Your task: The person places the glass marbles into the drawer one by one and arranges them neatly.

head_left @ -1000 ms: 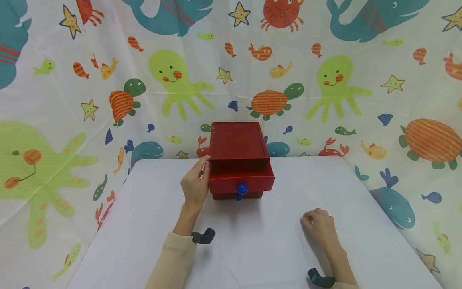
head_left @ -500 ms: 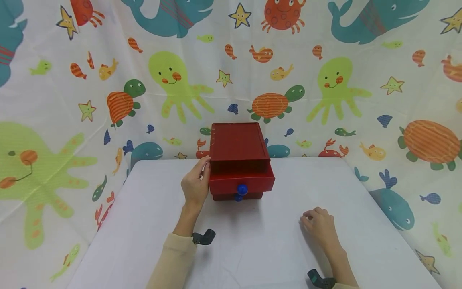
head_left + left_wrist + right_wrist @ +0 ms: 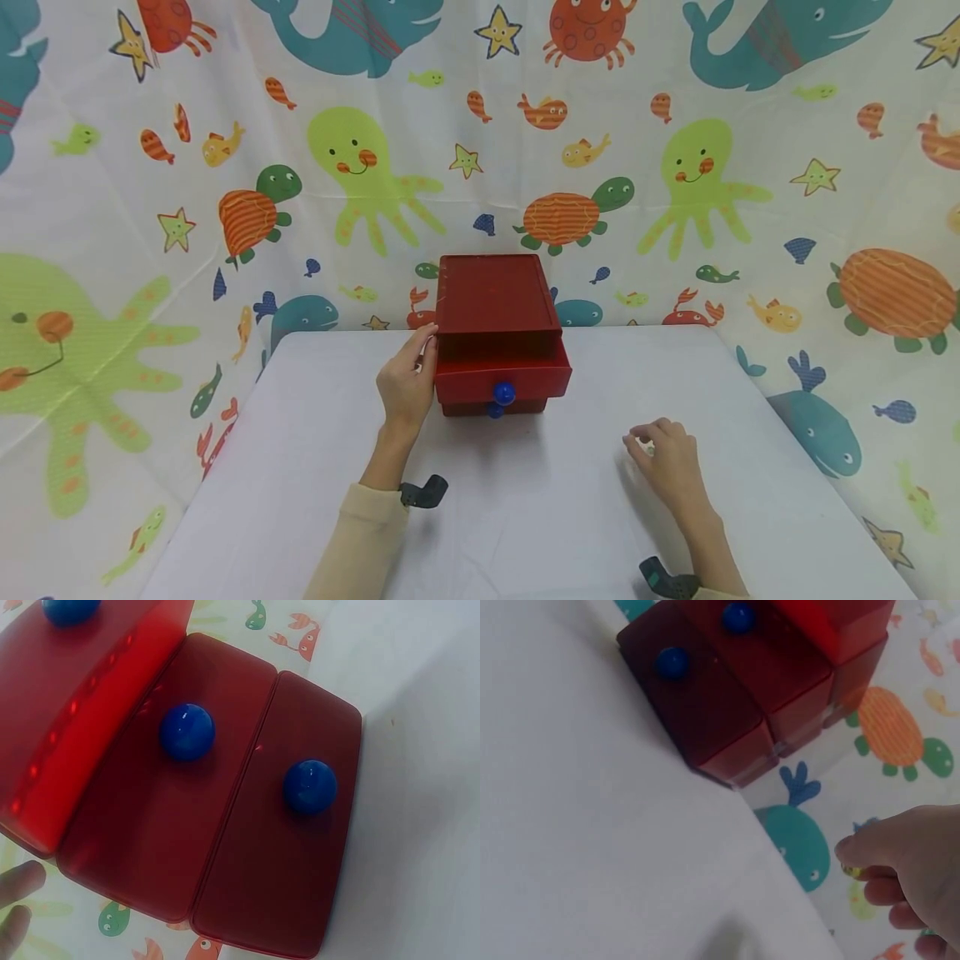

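Observation:
A dark red chest of three small drawers [image 3: 495, 292] with round blue knobs stands at the back of the table. Its top drawer [image 3: 468, 385] is pulled out; the lower two, facing the left wrist view, are closed. My left hand [image 3: 405, 387] touches the chest's left side with its fingertips, and two of its fingers [image 3: 21, 885] show at the lower left of its wrist view. To the right, over the table, my right hand [image 3: 666, 462] pinches a tiny gold-coloured thing [image 3: 851, 871] between thumb and finger. Most of that thing is hidden by the fingertips.
The white table [image 3: 525, 517] reaches back to a hanging cloth [image 3: 480, 183] printed with sea animals. The chest stands close to this cloth. Each wrist wears a small dark camera, as on the left wrist [image 3: 423, 492].
My right hand has lifted slightly and its fingers have spread a little, so a small thing shows between them. The left hand, chest and drawer have stayed in place.

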The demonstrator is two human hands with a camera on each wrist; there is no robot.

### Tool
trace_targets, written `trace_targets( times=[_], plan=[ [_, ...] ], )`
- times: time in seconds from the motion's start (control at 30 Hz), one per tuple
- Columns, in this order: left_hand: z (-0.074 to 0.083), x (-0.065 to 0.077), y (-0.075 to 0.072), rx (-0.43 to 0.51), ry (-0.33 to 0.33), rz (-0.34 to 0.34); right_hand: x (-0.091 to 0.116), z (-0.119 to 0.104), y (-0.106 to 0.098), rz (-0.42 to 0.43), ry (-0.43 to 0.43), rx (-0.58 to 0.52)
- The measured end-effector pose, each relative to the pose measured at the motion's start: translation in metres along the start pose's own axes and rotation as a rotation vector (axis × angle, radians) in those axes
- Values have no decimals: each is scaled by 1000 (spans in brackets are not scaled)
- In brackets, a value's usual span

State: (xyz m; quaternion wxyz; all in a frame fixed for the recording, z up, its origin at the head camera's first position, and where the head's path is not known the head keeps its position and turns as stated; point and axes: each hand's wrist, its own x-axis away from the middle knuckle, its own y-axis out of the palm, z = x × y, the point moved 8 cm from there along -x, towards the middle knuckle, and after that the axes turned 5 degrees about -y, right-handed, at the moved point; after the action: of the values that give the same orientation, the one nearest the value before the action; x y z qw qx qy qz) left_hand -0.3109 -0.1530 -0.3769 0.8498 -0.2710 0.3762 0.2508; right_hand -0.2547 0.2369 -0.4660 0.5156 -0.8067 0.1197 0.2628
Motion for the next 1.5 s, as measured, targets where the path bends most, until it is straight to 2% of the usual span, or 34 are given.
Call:
trace_targets(
  times=[0.2, 0.73, 0.9, 1.23, 1.5],
  plan=[
    [5, 2, -3, -9, 2, 1, -5, -12, -19, 116, -94, -4],
    [16, 8, -10, -18, -7, -1, -23, -38, -58, 209, -168, -85],
    [18, 11, -11, -22, -19, -5, -26, -44, -66, 219, -171, -103],
    [27, 15, -15, -26, -25, -11, -31, -56, -80, 206, -114, -174],
    [35, 17, -20, -34, -29, -12, -35, -70, -93, 240, -160, -202]
  ],
)
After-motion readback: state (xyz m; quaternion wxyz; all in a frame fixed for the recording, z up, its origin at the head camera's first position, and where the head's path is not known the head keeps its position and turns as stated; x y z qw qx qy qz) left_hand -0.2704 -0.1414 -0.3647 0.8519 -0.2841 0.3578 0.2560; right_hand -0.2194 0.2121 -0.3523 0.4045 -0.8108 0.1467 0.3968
